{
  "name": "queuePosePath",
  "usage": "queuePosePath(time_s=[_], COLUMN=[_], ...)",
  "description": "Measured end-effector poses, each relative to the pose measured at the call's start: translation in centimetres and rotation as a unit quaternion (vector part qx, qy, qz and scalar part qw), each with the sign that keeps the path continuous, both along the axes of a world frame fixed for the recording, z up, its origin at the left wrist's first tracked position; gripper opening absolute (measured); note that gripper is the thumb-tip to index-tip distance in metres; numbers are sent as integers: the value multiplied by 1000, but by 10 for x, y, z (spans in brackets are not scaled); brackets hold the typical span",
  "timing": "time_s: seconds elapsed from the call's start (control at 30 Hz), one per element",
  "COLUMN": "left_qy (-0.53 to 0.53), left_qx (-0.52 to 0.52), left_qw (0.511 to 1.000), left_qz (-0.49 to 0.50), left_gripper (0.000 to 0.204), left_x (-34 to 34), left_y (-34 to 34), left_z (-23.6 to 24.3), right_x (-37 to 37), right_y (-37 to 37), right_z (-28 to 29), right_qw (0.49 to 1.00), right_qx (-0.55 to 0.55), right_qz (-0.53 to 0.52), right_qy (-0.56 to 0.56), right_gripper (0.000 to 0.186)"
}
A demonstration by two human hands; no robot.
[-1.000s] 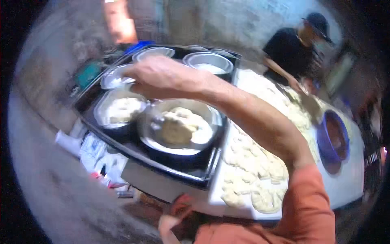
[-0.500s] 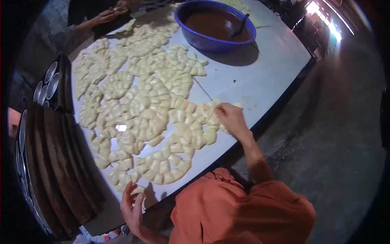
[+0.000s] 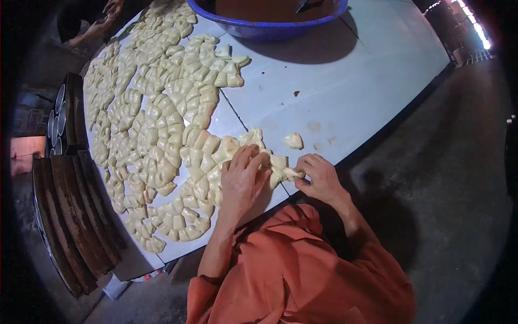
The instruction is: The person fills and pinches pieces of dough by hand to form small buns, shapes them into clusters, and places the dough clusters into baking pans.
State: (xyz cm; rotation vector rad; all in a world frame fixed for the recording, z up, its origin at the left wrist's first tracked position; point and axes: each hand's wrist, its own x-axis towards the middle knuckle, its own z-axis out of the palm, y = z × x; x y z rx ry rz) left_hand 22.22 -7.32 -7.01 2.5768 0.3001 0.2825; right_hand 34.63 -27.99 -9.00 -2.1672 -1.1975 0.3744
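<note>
Many glossy, pale dough pieces (image 3: pixel 151 140) lie side by side in dense curved rows over the left and middle of the table. At the near right end of the rows, my right hand (image 3: pixel 325 181) pinches a small dough piece (image 3: pixel 292 173) between thumb and fingers. Just left of it, my left hand (image 3: pixel 244 181) is bent over the dough with its fingers closed on a piece, mostly hidden beneath them. One single dough lump (image 3: pixel 294 141) sits apart, beyond my right hand.
A blue basin (image 3: pixel 270 29) of brown liquid, with a dark utensil in it, stands on the white table (image 3: pixel 345 97) at the far side. Stacked dark trays (image 3: pixel 81 216) and round metal tins (image 3: pixel 58 121) line the left. Another person's hands (image 3: pixel 100 24) show at the far left.
My left hand has moved from the near left table edge to the right, beside my right hand. My right hand has come nearer and now pinches dough. The view has shifted.
</note>
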Motion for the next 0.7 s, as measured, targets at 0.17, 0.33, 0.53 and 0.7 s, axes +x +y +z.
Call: queuePosePath(time_s=[0.17,0.33,0.53,0.7], left_qy=[-24,18,-16,-47], left_qx=[-63,-86,-75,-142], left_qw=[997,996,997,989], left_qz=[33,27,31,10], left_gripper=[36,38,35,39], left_x=[-26,-33,-22,-2], left_y=[0,3,3,3], left_z=[-22,-13,2,1], right_x=[3,-5,19,46], right_y=[-6,11,-9,-20], right_z=[-10,6,3,22], right_qw=[958,999,957,769], right_qx=[72,-22,70,333], right_qz=[-129,1,-141,-248], right_qy=[245,-46,243,486], right_gripper=[22,25,19,26])
